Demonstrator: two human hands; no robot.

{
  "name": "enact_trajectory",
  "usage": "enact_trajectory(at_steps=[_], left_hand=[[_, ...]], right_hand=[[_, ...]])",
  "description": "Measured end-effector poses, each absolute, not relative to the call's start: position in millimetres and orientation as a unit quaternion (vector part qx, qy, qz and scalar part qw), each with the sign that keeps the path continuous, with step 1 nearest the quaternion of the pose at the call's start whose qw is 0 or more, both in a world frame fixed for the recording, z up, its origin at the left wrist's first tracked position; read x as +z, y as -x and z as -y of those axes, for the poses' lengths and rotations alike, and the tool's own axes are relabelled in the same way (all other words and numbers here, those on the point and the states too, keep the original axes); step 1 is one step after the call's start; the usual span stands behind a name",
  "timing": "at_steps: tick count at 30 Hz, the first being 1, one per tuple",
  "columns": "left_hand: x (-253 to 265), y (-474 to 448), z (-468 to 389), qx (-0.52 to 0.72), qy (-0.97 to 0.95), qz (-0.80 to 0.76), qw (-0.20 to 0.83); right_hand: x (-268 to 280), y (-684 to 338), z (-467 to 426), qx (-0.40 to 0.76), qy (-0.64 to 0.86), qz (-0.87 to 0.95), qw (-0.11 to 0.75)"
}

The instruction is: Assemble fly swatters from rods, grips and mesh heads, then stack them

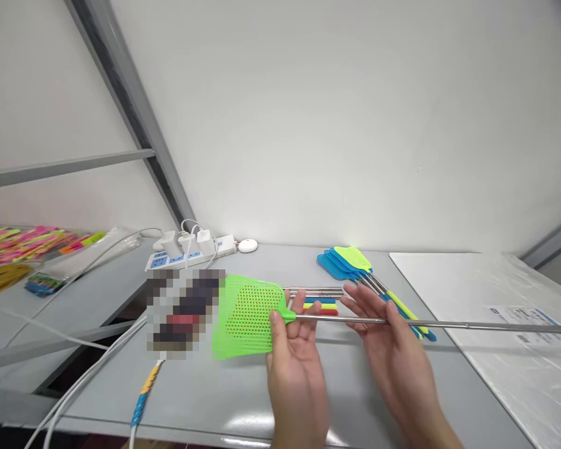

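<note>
A bright green fly swatter (250, 315) with a perforated head and a long, thin metal rod lies across both my hands above the table. My left hand (297, 368) holds it where the head meets the rod, thumb pressed on the green plastic. Farther along the rod, my right hand (397, 358) has its thumb over the metal and its fingers behind it. The rod's far end runs out of view at the right edge. Behind my hands lie several metal rods (315, 292) with blue, yellow and red handles (321, 306).
A pile of blue and yellow-green swatters (339, 263) lies near the wall. White wrapped board (486, 305) covers the table's right side. A power strip (191, 251) with chargers and a blurred-out item (184, 318) are at left. Colourful plastic pieces (32, 243) lie on the far-left surface.
</note>
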State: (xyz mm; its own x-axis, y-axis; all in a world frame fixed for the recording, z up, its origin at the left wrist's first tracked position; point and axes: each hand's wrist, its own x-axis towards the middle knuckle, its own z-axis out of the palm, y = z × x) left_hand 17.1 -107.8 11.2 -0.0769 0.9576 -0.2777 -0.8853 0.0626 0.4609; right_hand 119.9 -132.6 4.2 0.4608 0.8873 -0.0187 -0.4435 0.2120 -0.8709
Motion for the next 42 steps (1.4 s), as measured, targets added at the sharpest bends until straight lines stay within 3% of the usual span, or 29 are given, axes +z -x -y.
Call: enact_trajectory(at_steps=[7, 10, 17, 25, 28, 31, 33, 36, 42], left_hand=[[14.1, 18.2, 88.9, 0.714, -0.051, -0.285, 0.637], [15.4, 39.8, 72.1, 0.733, -0.049, -0.287, 0.614], [22.0, 39.1, 60.7, 0.780, -0.058, -0.311, 0.540], [28.6, -32.2, 110.1, 0.711, -0.126, -0.275, 0.635], [31.3, -15.6, 97.9, 0.712, -0.119, -0.283, 0.632], [28.2, 6.4, 81.5, 0.721, -0.092, -0.287, 0.624], [25.3, 15.8, 75.6, 0.724, -0.085, -0.283, 0.623], [24.0, 21.0, 73.5, 0.717, -0.090, -0.281, 0.632], [27.4, 21.4, 71.3, 0.734, -0.104, -0.298, 0.601]], right_hand=[[-7.1, -199.6, 166.2, 0.237, 0.483, 0.307, 0.785], [-7.6, -226.1, 171.0, 0.201, 0.470, 0.218, 0.832], [-3.9, -196.3, 141.1, 0.317, 0.430, 0.093, 0.840], [-1.7, -111.8, 115.7, 0.524, 0.367, 0.132, 0.757], [1.0, -124.3, 127.6, 0.508, 0.385, 0.174, 0.751], [-2.6, -149.7, 146.5, 0.388, 0.439, 0.213, 0.782], [-10.3, -162.8, 158.4, 0.330, 0.518, 0.241, 0.751], [-23.8, -167.9, 171.1, 0.371, 0.522, 0.266, 0.720], [-25.8, -153.2, 172.7, 0.454, 0.412, 0.214, 0.761]])
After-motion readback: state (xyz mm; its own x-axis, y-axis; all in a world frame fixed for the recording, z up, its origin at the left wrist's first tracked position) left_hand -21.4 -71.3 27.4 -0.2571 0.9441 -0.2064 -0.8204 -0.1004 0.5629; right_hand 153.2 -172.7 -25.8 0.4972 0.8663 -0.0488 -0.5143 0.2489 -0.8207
